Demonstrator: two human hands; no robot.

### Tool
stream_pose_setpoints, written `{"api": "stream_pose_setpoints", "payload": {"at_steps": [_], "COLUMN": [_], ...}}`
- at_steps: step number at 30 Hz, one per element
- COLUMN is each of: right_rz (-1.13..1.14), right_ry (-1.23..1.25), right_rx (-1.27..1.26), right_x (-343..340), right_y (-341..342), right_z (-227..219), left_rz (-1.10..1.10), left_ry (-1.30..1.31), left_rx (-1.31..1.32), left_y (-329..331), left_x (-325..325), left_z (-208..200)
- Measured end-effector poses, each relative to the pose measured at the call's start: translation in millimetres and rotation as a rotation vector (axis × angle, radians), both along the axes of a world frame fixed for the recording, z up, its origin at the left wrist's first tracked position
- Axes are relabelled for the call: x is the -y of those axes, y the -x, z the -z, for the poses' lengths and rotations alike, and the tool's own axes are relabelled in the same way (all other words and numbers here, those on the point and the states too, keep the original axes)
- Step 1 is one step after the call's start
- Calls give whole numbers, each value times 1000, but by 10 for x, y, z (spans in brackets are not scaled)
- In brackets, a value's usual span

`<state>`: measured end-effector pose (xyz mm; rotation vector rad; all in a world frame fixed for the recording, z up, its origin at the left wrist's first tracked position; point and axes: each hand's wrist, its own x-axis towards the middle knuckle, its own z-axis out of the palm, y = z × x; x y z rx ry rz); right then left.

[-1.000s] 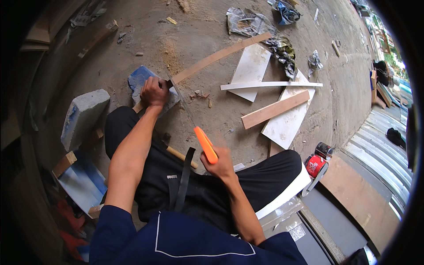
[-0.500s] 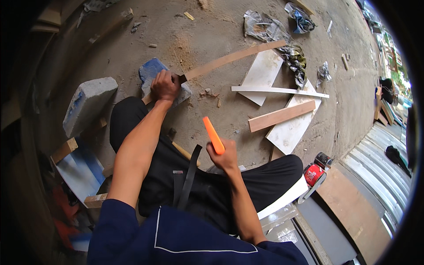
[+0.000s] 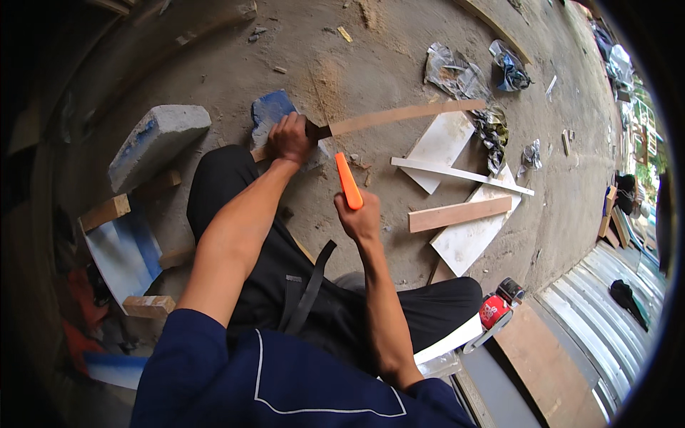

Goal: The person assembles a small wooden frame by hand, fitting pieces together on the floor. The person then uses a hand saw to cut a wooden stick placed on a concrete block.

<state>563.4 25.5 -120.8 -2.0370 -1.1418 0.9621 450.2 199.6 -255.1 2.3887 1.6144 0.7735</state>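
Observation:
My left hand is closed around a long, thin wooden strip, pressing it onto a blue-painted concrete block. The strip reaches out far to the right, past the block. In my right hand is the orange handle of a handsaw. Its thin blade, seen almost edge-on, crosses the strip just right of my left hand. Sawdust lies on the ground beyond the strip.
A grey concrete block stands at the left. To the right lie white boards, a short wood piece and crumpled plastic. A red can is beside my knee on the right.
My right hand has pushed the saw forward, so its handle is now close to the strip. My left hand still grips the strip. The whole view has shifted a little.

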Motion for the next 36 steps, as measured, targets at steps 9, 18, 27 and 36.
{"api": "stream_pose_setpoints", "payload": {"at_steps": [9,18,27,36], "right_rz": [-6,-36,-33,0], "right_ry": [-8,-125,-116,-195], "right_rx": [5,-83,-124,-4], "right_x": [134,821,640,2], "right_y": [42,72,107,42], "right_z": [119,42,120,261], "left_rz": [-18,-42,-23,3], "left_ry": [-8,19,-2,-24], "left_rx": [58,-21,-44,-37], "left_y": [2,101,111,-12], "left_x": [-75,-55,-42,-54], "left_z": [-27,-15,57,10]}}
